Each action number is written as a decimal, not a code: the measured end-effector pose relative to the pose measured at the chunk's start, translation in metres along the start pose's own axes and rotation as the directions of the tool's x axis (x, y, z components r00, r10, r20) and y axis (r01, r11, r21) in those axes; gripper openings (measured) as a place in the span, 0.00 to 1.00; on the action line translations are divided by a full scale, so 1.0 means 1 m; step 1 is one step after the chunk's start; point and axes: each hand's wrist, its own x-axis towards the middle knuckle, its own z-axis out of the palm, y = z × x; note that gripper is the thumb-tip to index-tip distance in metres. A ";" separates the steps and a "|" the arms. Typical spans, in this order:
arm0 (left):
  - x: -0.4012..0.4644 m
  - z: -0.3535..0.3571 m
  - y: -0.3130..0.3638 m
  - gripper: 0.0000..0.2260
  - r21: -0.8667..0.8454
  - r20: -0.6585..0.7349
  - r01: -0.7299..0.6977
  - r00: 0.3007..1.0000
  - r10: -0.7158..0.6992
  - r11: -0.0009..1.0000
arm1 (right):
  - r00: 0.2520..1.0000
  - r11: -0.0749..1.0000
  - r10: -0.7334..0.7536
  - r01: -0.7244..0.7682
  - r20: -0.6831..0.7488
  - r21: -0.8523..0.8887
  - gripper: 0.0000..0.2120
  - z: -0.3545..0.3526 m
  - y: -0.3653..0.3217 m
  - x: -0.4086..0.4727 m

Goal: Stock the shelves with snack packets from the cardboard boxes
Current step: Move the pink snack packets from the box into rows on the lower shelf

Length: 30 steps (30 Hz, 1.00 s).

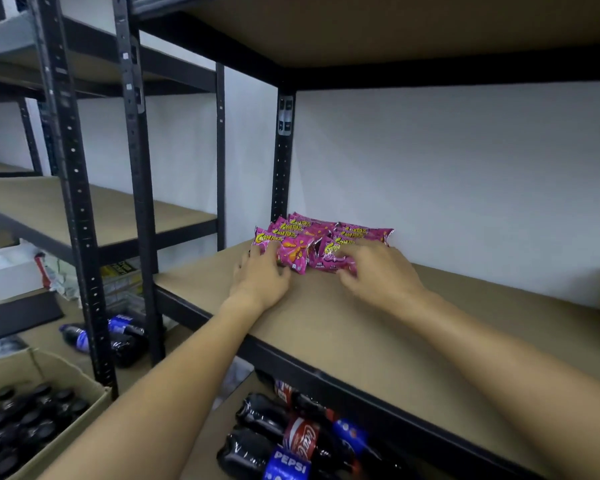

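Together, both hands reach the pink Cornitoz packets (321, 242) heaped at the shelf (361, 327) corner. Left hand (260, 275) lies with fingers spread against the pile's left side; right hand (378, 271) curls its fingers on a front packet.

- Even, soft indoor light, moderately bright, with no visible lamp; its source cannot be told
- The white wall (465, 174) is lit smoothly and darkens toward its upper right, under the board above
- The underside of the upper shelf (395, 29) lies in dull shade
- The forearms throw faint, soft shadows on the shelf board (343, 334)
- Small highlights glint on the pink snack packets (312, 240) and on the plastic wrap of the cola bottles (291, 434) below
- Wide-angle distortion bends the black uprights (73, 202) and stretches the arms at the bottom corners
- The left edge and the box of dark bottle caps (25, 420) look soft and smeared
- Fingers show slight blur
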 end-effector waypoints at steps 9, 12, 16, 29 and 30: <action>-0.096 -0.048 -0.019 0.21 -0.111 -0.138 -0.283 0.954 0.267 0.953 | 0.999 0.948 -0.034 0.042 -0.030 0.315 0.16 -0.033 -0.061 -0.083; -0.147 -0.054 -0.032 0.16 -0.096 -0.180 -0.368 0.920 0.347 0.925 | 0.994 0.911 -0.099 0.108 -0.043 0.399 0.15 -0.027 -0.088 -0.119; -0.204 -0.028 -0.061 0.13 -0.137 -0.050 -0.323 0.946 0.319 0.937 | 0.986 0.850 -0.158 0.161 -0.048 0.502 0.13 -0.001 -0.115 -0.170; -0.287 0.101 -0.120 0.17 0.024 0.545 -0.210 0.823 0.163 0.977 | 0.877 0.828 0.004 -0.272 0.480 0.490 0.13 0.155 -0.117 -0.318; -0.289 0.107 -0.119 0.16 0.054 0.564 -0.233 0.809 0.163 0.971 | 0.855 0.839 0.013 -0.291 0.518 0.459 0.13 0.164 -0.116 -0.325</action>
